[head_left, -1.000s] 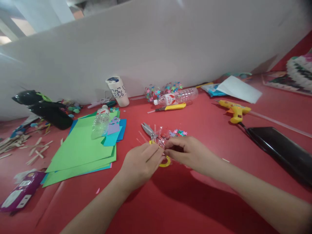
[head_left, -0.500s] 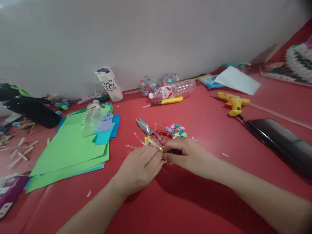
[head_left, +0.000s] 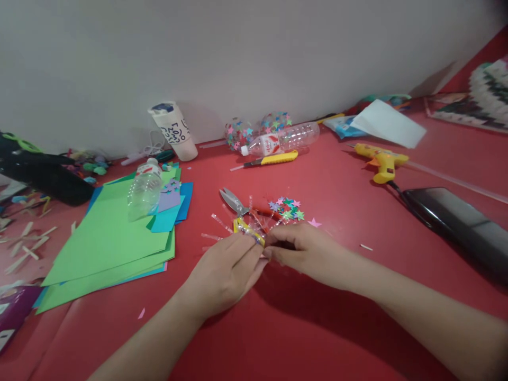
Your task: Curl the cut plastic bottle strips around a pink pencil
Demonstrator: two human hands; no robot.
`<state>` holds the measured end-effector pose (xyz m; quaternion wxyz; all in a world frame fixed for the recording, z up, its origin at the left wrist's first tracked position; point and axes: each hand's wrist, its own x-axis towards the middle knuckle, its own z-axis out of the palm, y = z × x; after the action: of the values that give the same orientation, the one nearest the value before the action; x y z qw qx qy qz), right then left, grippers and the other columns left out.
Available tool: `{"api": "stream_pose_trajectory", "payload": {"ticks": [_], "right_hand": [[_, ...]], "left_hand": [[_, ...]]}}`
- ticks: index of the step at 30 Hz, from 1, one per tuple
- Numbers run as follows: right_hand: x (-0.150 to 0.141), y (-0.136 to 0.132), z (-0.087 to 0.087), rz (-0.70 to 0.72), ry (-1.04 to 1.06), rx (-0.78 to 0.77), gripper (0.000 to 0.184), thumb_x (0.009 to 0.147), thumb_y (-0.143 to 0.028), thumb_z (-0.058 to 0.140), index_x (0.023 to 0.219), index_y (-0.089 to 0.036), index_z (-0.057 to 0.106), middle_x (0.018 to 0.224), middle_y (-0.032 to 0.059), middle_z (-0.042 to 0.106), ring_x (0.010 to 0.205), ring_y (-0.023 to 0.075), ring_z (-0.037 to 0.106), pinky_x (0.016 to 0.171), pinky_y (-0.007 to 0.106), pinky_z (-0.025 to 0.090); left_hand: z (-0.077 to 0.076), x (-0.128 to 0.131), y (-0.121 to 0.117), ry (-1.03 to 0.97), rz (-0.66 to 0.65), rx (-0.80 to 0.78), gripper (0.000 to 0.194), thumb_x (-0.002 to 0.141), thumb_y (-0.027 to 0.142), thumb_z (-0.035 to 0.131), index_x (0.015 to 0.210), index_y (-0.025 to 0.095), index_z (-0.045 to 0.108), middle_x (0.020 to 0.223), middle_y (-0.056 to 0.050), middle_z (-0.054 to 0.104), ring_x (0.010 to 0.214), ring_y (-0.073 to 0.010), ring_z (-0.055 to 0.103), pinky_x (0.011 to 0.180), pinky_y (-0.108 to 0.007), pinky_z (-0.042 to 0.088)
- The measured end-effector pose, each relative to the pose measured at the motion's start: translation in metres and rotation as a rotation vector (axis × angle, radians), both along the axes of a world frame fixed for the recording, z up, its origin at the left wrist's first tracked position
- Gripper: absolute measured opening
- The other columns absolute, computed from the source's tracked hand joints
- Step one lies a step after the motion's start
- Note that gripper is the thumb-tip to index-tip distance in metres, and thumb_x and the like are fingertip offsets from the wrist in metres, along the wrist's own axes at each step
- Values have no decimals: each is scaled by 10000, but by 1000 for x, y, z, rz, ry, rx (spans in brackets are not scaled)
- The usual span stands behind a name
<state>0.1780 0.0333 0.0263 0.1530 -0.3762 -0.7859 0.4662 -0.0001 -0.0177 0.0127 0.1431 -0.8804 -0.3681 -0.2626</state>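
My left hand (head_left: 228, 267) is closed around a clear plastic bottle piece (head_left: 250, 230) that has a yellow band and thin strips fanning out from it. My right hand (head_left: 299, 246) pinches at the piece's right side, its thumb and fingers close to the left fingertips; the exact grip is hidden. Just beyond the piece lie scissors (head_left: 234, 202), blades pointing away to the left, with red handles partly behind the strips. A small heap of coloured foam stars (head_left: 288, 209) sits past my right hand, and a pink star (head_left: 315, 223) lies apart from it.
Green sheets (head_left: 111, 233) at left carry a cut bottle top (head_left: 145, 188). Farther back are a cup (head_left: 177, 132), a lying bottle (head_left: 286, 138) and a yellow cutter (head_left: 278, 157). To the right are a glue gun (head_left: 383, 161) and a black case (head_left: 460, 227).
The view has shifted slightly, so the table things appear a little up and left. My hands keep nearly the same grip on the bottle piece, whose strips show more clearly now.
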Motion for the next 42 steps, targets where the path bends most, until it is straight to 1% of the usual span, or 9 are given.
{"api": "stream_pose_trajectory", "payload": {"ticks": [5,7,12,14,18,29,32,38,42], "right_hand": [[0,1,4,-4,5,-93,197,825,-214,500,638,-165,535,532,-57,456,484,76,413,466,201,298],[1,0,6,9,-4,-64,205,837,-209,489,641,-166,533,532,-55,457,482,76,416,465,201,295],[6,-3,9,86,-63,323,200,856,-157,462,698,-165,585,662,9,594,616,122,506,566,236,333],[7,-3,8,119,-62,396,184,860,-157,464,743,-168,606,717,26,622,653,135,529,597,246,347],[8,-2,10,154,-60,351,149,848,-162,495,761,-179,616,740,15,629,662,130,545,594,231,354],[6,2,6,123,-85,129,171,853,-204,478,739,-167,600,695,-2,631,624,121,545,542,220,338],[6,2,7,126,-119,177,171,849,-200,484,732,-166,604,700,6,637,626,124,549,552,223,341],[8,-3,7,161,-112,364,164,864,-185,472,797,-170,621,751,31,651,669,140,567,602,239,355],[8,-4,6,141,-90,472,97,833,-167,510,823,-156,606,762,37,645,669,143,559,601,240,353]], "left_hand": [[1,1,0,-10,-13,-4,133,881,174,469,823,122,577,749,-75,636,693,-177,584,614,-294,501],[0,1,0,-6,-18,5,155,889,165,454,800,122,574,731,-69,624,676,-176,568,599,-294,483],[-3,0,1,47,-7,-39,160,900,153,428,841,126,575,775,-70,611,694,-169,549,630,-296,467],[-5,-1,1,52,-13,-39,164,903,153,417,877,120,575,803,-78,614,717,-172,553,650,-300,476],[-5,0,0,46,-14,-40,191,916,163,391,895,125,577,811,-76,623,729,-167,566,662,-300,493],[-2,2,-1,4,-34,-64,185,905,192,439,822,120,588,767,-78,640,721,-184,594,636,-307,513],[-4,1,-1,-4,-30,-71,197,907,186,431,810,124,591,761,-75,638,724,-181,595,630,-301,509],[-4,0,0,-16,-34,-96,268,930,190,374,780,128,587,725,-62,621,689,-167,579,607,-288,490],[-5,-1,1,8,-31,-98,286,941,184,333,833,119,590,758,-69,622,717,-170,575,636,-300,493]]}}
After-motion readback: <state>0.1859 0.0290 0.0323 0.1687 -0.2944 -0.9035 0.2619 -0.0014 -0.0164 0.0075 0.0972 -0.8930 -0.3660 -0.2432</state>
